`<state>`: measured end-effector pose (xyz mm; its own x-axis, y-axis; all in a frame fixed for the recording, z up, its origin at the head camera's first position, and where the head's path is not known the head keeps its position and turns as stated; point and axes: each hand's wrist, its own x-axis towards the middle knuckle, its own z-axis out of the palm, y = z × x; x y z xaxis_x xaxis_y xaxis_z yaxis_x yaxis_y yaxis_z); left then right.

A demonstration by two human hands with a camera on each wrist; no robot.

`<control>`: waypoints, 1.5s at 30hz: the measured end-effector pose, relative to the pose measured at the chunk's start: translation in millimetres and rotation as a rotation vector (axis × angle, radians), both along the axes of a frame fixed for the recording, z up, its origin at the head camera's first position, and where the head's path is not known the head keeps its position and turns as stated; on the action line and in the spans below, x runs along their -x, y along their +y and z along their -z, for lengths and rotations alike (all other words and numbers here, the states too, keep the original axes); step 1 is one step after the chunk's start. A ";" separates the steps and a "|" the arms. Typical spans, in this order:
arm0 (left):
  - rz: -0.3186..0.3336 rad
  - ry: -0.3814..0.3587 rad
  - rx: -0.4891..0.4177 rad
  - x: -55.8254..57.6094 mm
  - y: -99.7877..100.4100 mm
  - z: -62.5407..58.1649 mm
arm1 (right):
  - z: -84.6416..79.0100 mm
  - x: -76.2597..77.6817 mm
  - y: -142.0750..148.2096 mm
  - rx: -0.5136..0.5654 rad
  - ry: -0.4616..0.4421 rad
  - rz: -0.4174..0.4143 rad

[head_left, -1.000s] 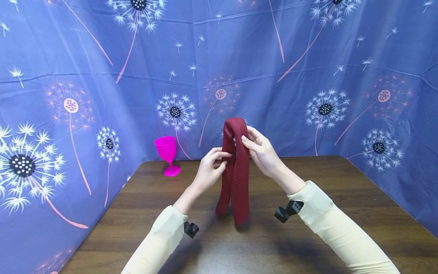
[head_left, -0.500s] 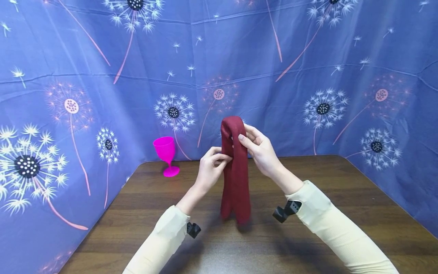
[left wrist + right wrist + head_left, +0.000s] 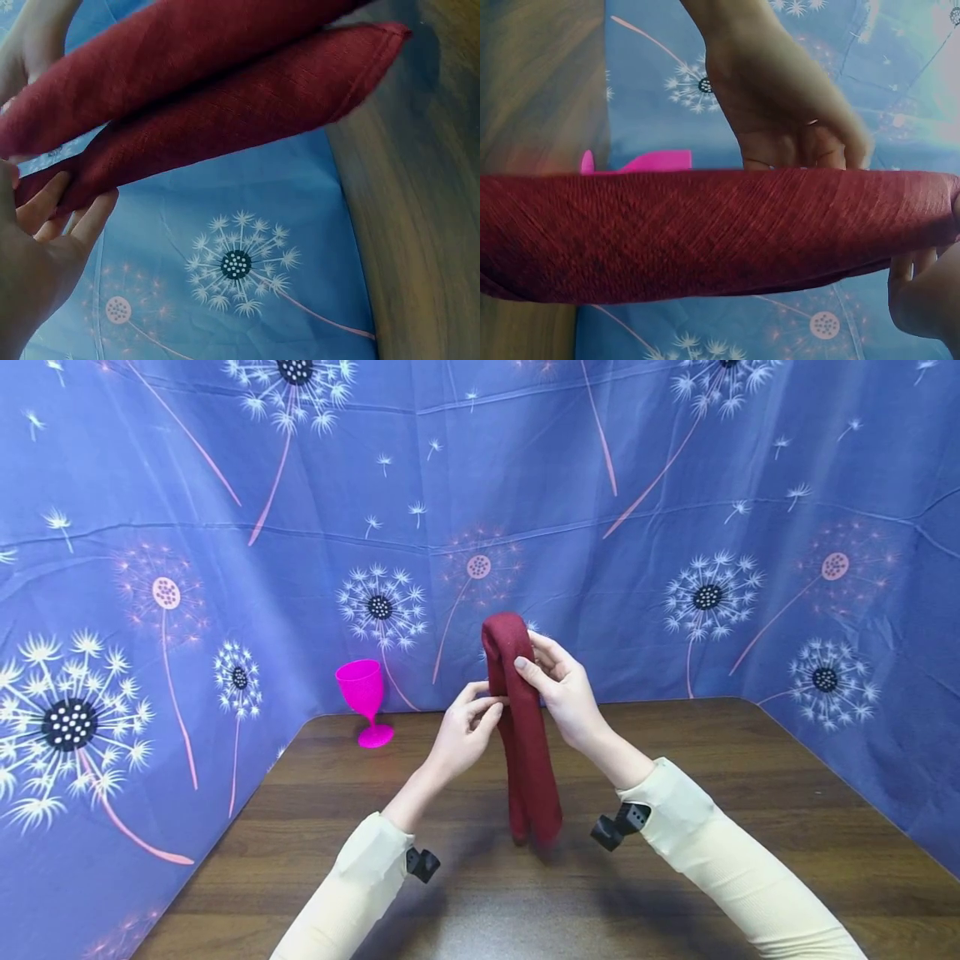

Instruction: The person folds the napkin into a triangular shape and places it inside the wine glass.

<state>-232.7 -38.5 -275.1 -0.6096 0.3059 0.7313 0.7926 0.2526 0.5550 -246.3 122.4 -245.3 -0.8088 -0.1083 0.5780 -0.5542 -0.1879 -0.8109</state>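
A dark red cloth napkin (image 3: 534, 760), folded into a long strip and doubled over at the top, hangs upright between my hands. My left hand (image 3: 459, 739) pinches its left part below the bend with thumb and fingers. On the right side, just under the bend, my right hand (image 3: 573, 693) grips the strip, thumb in front and fingers behind. The left wrist view shows both hanging lengths of the napkin (image 3: 225, 127) side by side, one ending in a stitched hem. In the right wrist view the napkin (image 3: 705, 240) covers the left fingertips.
A bright pink goblet (image 3: 362, 689) stands upright toward the back left of the brown wooden table (image 3: 300, 843). Blue fabric (image 3: 570, 568) with a dandelion print hangs behind the table and along its sides.
The napkin's lower ends have swung to the right and drawn together, so the strip now slants. My right hand has shifted slightly left; the left hand keeps its pinch.
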 end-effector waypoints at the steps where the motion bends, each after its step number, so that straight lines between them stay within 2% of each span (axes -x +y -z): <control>1: -0.003 -0.003 0.011 -0.9 -0.1 0.0 | 0.6 0.6 -0.3 0.003 0.003 0.007; 3: -0.009 -0.014 0.028 -2.7 0.0 0.2 | 1.6 1.7 -1.0 0.014 0.010 0.019; 11: 0.066 -0.158 -0.053 21.5 4.4 24.4 | 2.9 3.7 -4.7 0.108 -0.008 0.029; 17: 0.053 -0.114 -0.086 22.5 8.9 24.7 | 1.1 4.0 -8.3 0.170 -0.031 0.025; 21: 0.015 -0.077 -0.101 21.9 10.9 23.9 | 0.7 4.5 -10.1 0.182 -0.045 0.025; 27: -0.021 -0.086 -0.128 22.4 10.8 25.4 | 0.7 5.0 -5.6 0.158 -0.051 0.005; 29: -0.027 -0.084 -0.122 14.0 10.8 18.8 | -0.5 5.6 -2.1 0.149 -0.059 -0.015; 34: -0.040 -0.079 -0.101 -6.4 10.6 1.7 | -7.8 4.4 6.6 0.090 -0.087 -0.056; 38: -0.037 -0.087 -0.096 -6.1 9.9 3.5 | -14.5 4.0 13.9 -0.009 -0.120 -0.031; 44: -0.017 -0.085 -0.091 -7.5 10.8 6.3 | -18.1 6.0 21.4 -0.256 -0.163 0.074; 45: -0.014 -0.087 -0.096 -7.9 11.1 6.2 | -17.6 6.8 22.2 -0.280 -0.153 0.052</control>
